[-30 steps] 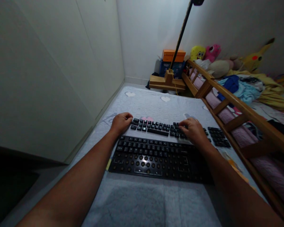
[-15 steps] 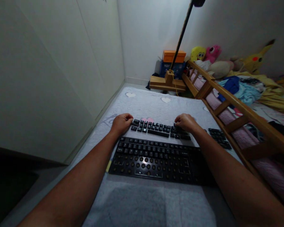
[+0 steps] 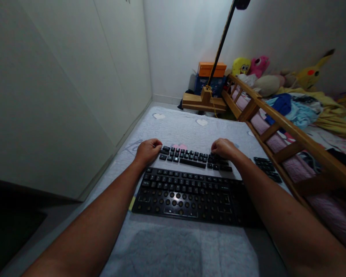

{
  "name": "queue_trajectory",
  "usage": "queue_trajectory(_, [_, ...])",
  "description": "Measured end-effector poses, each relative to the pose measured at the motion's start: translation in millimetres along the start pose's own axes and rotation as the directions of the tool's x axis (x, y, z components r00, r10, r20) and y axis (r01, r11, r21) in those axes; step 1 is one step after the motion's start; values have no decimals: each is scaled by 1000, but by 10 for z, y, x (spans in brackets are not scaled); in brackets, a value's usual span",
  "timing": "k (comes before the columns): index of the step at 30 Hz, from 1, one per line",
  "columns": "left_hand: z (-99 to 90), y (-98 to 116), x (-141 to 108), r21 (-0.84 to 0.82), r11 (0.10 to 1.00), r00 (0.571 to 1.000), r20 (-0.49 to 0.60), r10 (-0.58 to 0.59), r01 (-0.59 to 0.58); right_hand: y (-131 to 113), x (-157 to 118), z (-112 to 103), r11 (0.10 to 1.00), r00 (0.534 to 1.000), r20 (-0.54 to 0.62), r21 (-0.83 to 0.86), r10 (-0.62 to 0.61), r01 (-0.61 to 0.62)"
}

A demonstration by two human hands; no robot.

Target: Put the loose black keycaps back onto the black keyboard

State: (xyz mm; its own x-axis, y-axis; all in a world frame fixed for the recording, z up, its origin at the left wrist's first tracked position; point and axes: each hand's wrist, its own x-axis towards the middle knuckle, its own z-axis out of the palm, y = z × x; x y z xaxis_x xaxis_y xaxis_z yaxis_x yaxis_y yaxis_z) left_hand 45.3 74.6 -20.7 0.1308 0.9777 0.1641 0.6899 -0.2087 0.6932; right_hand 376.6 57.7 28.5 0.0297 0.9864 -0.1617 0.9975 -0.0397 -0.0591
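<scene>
"Blue cloth (image 3: pixel 225 246) is what I see closest, with a dark shadow (image 3: pixel 167 246) near its front edge. I watch it all from far away."

"Where is the keyboard?"

"The black keyboard (image 3: pixel 187 196) lies just past the shadow, stretched from side to side on the cloth. Its near rows have no keys, just little round spots. Its far rows have keys. My right arm (image 3: pixel 276 200) covers some of its right end."

"And after that?"

"Loose black keys (image 3: pixel 196 154) sit in rows past its far edge. One is a long bar key (image 3: pixel 192 163). A block of more keys (image 3: pixel 267 169) lies near the right edge of the cloth."

"How are your hands?"

"My left hand (image 3: pixel 148 150) is at the left end of the rows. Its thumb and finger are close together by the end keys, but I can't tell if they pinch one. My right hand (image 3: pixel 225 149) bends over the right end of the rows. I can't see its fingertips well, so I can't tell if it holds a key."

"What is farther off?"

"White hearts (image 3: pixel 202 122) show near the cloth's far edge, and a wooden rail (image 3: pixel 294 129) runs along its right edge. Past the far edge are a wooden stand (image 3: pixel 200 100) and an orange box (image 3: pixel 212 69) on a blue box (image 3: pixel 198 84)."
</scene>
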Motion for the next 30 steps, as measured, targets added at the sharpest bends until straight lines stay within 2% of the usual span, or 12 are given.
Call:
queue_trajectory(5, [2, -4, -2, 1, 1000, 1000, 1, -9, 9, -17, 35, -46, 997, 1000, 10, 71, -13, 12])
queue_trajectory(10, [4, -3, -1, 2, 1000, 1000, 2, -10, 10, 13, -17, -173, 983, 997, -64, 175, -42, 52])
queue_trajectory(13, [6, -1, 2, 8, 1000, 1000, 5, -1, 1, -5, -227, -290, 953, 990, -113, 282, -83, 112])
queue_trajectory(17, [9, -2, 7, 16, 1000, 1000, 8, -7, 7, -133, -745, -333, 846, 974, -172, 490, -145, 212])
queue_trajectory(20, [12, -14, 12, 19, 1000, 1000, 5, -3, 3, -261, -1178, -204, 811, 966, -159, 526, -202, 256])
queue_trajectory(23, [14, -29, 17, 13, 1000, 1000, 5, 3, -3, -352, -1507, 11, 797, 962, -182, 541, -201, 269])
queue_trajectory(26, [13, -36, 19, 12, 1000, 1000, 7, 6, -6, -398, -1677, 215, 793, 959, -197, 542, -202, 278])
queue_trajectory(30, [15, -40, 20, 15, 1000, 1000, 8, 3, -3, -442, -1721, 391, 806, 954, -233, 518, -188, 286])
